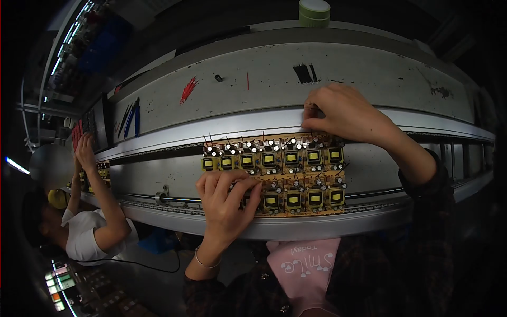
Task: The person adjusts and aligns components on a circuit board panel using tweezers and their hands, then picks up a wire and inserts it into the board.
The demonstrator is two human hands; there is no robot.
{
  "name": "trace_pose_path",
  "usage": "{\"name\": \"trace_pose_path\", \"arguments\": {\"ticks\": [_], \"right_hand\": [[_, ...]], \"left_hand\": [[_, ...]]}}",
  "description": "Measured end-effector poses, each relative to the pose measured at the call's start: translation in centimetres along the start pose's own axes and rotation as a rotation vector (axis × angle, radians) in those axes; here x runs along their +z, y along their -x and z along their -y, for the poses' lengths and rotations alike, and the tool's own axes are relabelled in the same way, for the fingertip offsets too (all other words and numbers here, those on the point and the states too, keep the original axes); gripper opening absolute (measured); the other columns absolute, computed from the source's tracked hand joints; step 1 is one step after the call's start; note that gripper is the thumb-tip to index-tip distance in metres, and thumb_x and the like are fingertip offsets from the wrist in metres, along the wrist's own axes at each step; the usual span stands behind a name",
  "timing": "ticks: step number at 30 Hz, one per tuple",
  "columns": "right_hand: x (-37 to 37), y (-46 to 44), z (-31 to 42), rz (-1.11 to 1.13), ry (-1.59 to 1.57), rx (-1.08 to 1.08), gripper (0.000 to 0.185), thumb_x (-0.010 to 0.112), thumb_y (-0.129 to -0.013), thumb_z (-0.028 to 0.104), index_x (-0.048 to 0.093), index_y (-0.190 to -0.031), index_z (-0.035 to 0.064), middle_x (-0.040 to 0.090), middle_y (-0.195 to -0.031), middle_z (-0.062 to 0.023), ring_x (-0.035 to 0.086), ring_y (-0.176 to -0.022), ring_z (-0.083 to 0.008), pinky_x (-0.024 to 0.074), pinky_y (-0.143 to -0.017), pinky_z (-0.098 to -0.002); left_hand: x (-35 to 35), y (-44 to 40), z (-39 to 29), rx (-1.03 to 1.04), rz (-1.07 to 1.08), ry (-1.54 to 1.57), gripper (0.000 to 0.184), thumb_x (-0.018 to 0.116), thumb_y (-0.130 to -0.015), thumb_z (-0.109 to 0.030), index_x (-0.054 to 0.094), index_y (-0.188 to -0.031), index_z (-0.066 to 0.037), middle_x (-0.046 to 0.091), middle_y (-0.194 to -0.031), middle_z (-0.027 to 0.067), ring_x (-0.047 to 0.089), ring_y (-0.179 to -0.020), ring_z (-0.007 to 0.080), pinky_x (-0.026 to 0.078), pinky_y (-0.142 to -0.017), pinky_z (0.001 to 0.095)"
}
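A panel of yellow-brown circuit boards (296, 174) lies across the conveyor rails in front of me, carrying two rows of yellow-and-black transformers and small capacitors. Several thin wires stick up from its far row. My left hand (224, 201) rests over the panel's near left part, its thumb and forefinger closed together at the board; what lies between them is hidden. Just beyond the panel's far edge, my right hand (338, 113) is closed in a pinch above the metal rail. Whatever its fingertips hold is too small to make out.
Beyond the rail, a grey shelf holds red wires (187, 90), a single red wire (247, 81), a small black component (218, 78), black wires (303, 74) and blue-handled pliers (137, 120). A green jar (314, 15) stands farther back. Another person (97, 227) works at left.
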State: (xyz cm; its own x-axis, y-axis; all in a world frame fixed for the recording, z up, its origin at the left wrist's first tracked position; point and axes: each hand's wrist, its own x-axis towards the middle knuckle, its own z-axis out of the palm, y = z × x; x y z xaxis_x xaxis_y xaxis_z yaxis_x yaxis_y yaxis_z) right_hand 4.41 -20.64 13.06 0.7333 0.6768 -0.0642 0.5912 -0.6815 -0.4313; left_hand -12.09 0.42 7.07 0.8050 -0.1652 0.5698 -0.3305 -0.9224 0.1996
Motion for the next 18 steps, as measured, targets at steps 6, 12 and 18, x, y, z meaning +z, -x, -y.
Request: {"name": "trace_pose_path", "arguments": {"ticks": [6, 12, 18], "right_hand": [[0.1, 0.9, 0.6, 0.048, 0.043, 0.032, 0.014, 0.071, -0.078, 0.015, 0.070, -0.075, 0.0013, 0.063, -0.073, -0.0055, 0.050, -0.054, -0.0143, 0.0411, -0.054, -0.0282], [1.1, 2.2, -0.3, -0.069, 0.052, -0.068, 0.017, 0.070, -0.080, 0.015, 0.070, -0.074, -0.0005, 0.062, -0.077, -0.0058, 0.045, -0.049, -0.0146, 0.0397, -0.052, -0.0286], [0.9, 2.6, -0.2, -0.080, 0.069, -0.031, 0.020, 0.067, -0.084, 0.015, 0.069, -0.075, -0.0027, 0.061, -0.082, -0.0056, 0.043, -0.048, -0.0143, 0.0382, -0.052, -0.0290]], "left_hand": [[0.0, 0.3, 0.3, 0.013, -0.005, 0.015, 0.014, 0.075, -0.071, -0.012, 0.066, -0.082, -0.012, 0.061, -0.093, -0.0030, 0.049, -0.083, 0.0165, 0.033, -0.085, 0.0344], [0.0, 0.5, 0.5, 0.012, -0.001, 0.037, 0.015, 0.075, -0.070, -0.013, 0.066, -0.082, -0.012, 0.061, -0.094, -0.0033, 0.049, -0.083, 0.0163, 0.033, -0.086, 0.0346], [0.0, 0.6, 0.6, 0.008, 0.001, 0.052, 0.016, 0.075, -0.070, -0.013, 0.067, -0.083, -0.013, 0.061, -0.096, -0.0034, 0.049, -0.083, 0.0160, 0.033, -0.087, 0.0343]]}}
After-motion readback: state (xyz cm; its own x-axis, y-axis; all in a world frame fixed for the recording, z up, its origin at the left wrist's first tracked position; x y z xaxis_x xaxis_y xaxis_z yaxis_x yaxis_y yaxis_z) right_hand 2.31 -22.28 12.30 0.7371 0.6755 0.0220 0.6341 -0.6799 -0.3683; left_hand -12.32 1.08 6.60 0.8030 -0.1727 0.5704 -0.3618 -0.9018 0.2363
